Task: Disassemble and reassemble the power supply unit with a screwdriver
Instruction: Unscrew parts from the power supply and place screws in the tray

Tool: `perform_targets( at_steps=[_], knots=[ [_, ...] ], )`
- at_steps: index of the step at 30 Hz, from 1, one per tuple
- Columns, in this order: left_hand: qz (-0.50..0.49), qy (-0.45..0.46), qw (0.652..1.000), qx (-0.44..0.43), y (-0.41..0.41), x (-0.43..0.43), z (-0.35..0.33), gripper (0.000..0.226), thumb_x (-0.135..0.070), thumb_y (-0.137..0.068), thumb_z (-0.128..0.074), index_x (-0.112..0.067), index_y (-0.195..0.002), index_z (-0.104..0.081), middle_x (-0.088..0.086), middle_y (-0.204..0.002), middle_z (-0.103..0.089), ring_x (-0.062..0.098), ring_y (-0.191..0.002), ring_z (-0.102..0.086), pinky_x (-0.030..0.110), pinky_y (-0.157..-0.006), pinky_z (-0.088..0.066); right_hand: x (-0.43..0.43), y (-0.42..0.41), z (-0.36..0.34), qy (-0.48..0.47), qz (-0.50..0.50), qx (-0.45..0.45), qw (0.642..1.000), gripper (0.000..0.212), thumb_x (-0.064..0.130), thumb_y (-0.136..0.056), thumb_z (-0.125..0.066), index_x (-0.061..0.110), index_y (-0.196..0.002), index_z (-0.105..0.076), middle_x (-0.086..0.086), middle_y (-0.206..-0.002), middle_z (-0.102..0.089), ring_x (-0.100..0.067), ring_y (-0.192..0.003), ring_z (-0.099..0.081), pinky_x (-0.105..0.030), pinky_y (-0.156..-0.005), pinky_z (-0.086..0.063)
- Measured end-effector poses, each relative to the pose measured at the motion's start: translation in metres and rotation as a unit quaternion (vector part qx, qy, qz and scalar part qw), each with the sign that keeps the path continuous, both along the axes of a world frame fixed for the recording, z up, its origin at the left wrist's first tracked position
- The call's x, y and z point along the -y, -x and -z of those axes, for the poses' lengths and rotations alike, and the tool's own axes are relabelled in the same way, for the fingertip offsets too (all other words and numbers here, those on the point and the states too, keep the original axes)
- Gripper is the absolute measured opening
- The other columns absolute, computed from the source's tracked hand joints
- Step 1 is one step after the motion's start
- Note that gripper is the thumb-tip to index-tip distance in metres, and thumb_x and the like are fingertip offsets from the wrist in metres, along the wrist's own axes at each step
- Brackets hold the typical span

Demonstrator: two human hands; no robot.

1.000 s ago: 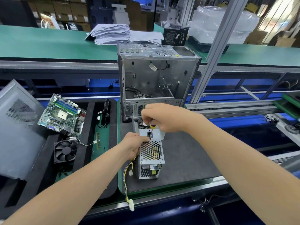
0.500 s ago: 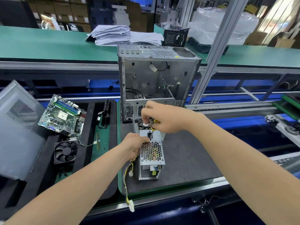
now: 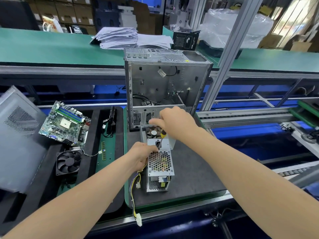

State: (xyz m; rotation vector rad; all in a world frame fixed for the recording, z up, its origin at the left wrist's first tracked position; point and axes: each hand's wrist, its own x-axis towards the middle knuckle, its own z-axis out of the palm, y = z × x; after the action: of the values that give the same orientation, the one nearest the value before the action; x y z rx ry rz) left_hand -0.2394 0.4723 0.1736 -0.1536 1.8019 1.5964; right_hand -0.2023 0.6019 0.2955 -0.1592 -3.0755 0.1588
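Dark-matted desk (image 3: 198,173) carries the power supply unit (image 3: 160,163) at its middle, just near of the open computer case (image 3: 165,83). The left hand (image 3: 141,156) grips the unit's left side. The right hand (image 3: 174,121) clasps the yellow-handled screwdriver (image 3: 162,136), its tip down at the unit's far edge. A motherboard (image 3: 63,125) and a fan (image 3: 69,163) lie to the left.

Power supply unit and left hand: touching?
Touching. The head view shows the left hand gripping the power supply unit, fingers curled against its left edge with no gap visible.
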Motion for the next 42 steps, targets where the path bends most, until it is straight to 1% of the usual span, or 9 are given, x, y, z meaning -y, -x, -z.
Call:
perform_targets(
  at_steps=[3,6,10,14,22,25,29,31,42],
  knots=[
    [-0.003,0.000,1.000,-0.001,-0.001,0.000,-0.002,0.015,0.001,-0.090,-0.074,-0.001,-0.098,-0.062,0.014,-0.086,-0.065,0.017,-0.064,-0.058,0.015,-0.035,-0.041,-0.003,-0.001,-0.003,-0.002,-0.015,0.015,1.000,0.058,0.063,-0.105,-0.037,0.014,-0.077,-0.052,-0.005,-0.074,-0.055,-0.030,-0.071,-0.058,-0.037,-0.059,-0.042],
    [0.003,0.000,1.000,-0.009,-0.001,0.001,-0.002,0.015,0.002,-0.090,-0.073,-0.001,-0.094,-0.060,0.013,-0.081,-0.062,0.015,-0.053,-0.056,0.015,-0.035,-0.037,-0.011,-0.007,-0.016,0.006,-0.152,0.088,0.985,0.012,0.035,-0.103,-0.052,0.024,-0.109,-0.052,0.002,-0.111,-0.050,-0.028,-0.093,-0.058,-0.045,-0.080,-0.049],
    [0.005,-0.005,1.000,-0.011,-0.001,0.001,-0.004,0.017,0.005,-0.090,-0.072,-0.002,-0.080,-0.059,0.013,-0.076,-0.062,0.011,-0.040,-0.057,0.015,-0.034,-0.037,-0.016,-0.009,-0.025,-0.015,-0.253,0.107,0.961,0.024,0.001,-0.096,-0.056,0.022,-0.107,-0.060,0.005,-0.112,-0.053,-0.019,-0.102,-0.053,-0.046,-0.087,-0.048],
    [0.007,-0.022,1.000,0.000,0.000,0.002,-0.006,0.015,0.007,-0.091,-0.070,0.000,-0.083,-0.059,0.015,-0.079,-0.066,0.007,-0.035,-0.059,0.017,-0.034,-0.040,-0.014,-0.007,-0.020,-0.006,-0.220,0.072,0.973,0.006,0.022,-0.099,-0.064,0.023,-0.099,-0.058,0.005,-0.093,-0.059,-0.017,-0.092,-0.052,-0.042,-0.080,-0.049],
    [0.009,-0.019,1.000,0.002,0.001,0.004,-0.007,0.016,0.007,-0.090,-0.071,0.000,-0.081,-0.061,0.011,-0.067,-0.069,0.006,-0.033,-0.057,0.015,-0.034,-0.039,0.003,-0.002,0.003,-0.072,0.032,-0.044,0.996,0.068,0.070,-0.102,-0.035,0.014,-0.063,-0.044,-0.001,-0.061,-0.048,-0.022,-0.053,-0.047,-0.030,-0.047,-0.025],
    [0.012,-0.023,1.000,0.007,0.002,0.004,-0.006,0.013,0.007,-0.091,-0.071,0.001,-0.082,-0.063,0.004,-0.052,-0.068,0.006,-0.034,-0.058,0.016,-0.035,-0.041,-0.001,-0.002,-0.002,-0.080,-0.017,-0.011,0.997,0.063,0.067,-0.105,-0.030,0.015,-0.077,-0.052,-0.002,-0.079,-0.056,-0.028,-0.067,-0.058,-0.033,-0.055,-0.036],
    [0.015,-0.021,1.000,0.005,0.004,0.003,-0.003,0.009,0.006,-0.090,-0.072,0.001,-0.086,-0.067,0.010,-0.069,-0.071,0.007,-0.037,-0.059,0.016,-0.037,-0.041,-0.015,-0.008,-0.017,-0.006,-0.224,0.105,0.969,0.005,0.027,-0.105,-0.054,0.028,-0.110,-0.053,0.006,-0.115,-0.045,-0.024,-0.093,-0.057,-0.044,-0.082,-0.048],
    [0.014,-0.015,1.000,0.002,0.005,0.002,-0.002,0.008,0.005,-0.090,-0.072,0.000,-0.088,-0.066,0.013,-0.077,-0.070,0.009,-0.040,-0.060,0.016,-0.037,-0.041,-0.016,-0.007,-0.015,-0.023,-0.261,0.111,0.959,0.014,0.012,-0.102,-0.057,0.026,-0.106,-0.057,0.007,-0.109,-0.050,-0.020,-0.095,-0.054,-0.044,-0.084,-0.049],
    [0.025,-0.003,1.000,0.001,0.008,0.002,-0.001,0.023,0.002,-0.090,-0.074,0.009,-0.111,-0.066,0.017,-0.088,-0.071,0.013,-0.049,-0.067,0.021,-0.043,-0.049,0.007,-0.005,0.011,-0.041,-0.043,-0.031,0.998,0.052,0.063,-0.102,-0.048,0.017,-0.081,-0.060,0.001,-0.070,-0.053,-0.030,-0.078,-0.058,-0.035,-0.065,-0.037]
  ],
)
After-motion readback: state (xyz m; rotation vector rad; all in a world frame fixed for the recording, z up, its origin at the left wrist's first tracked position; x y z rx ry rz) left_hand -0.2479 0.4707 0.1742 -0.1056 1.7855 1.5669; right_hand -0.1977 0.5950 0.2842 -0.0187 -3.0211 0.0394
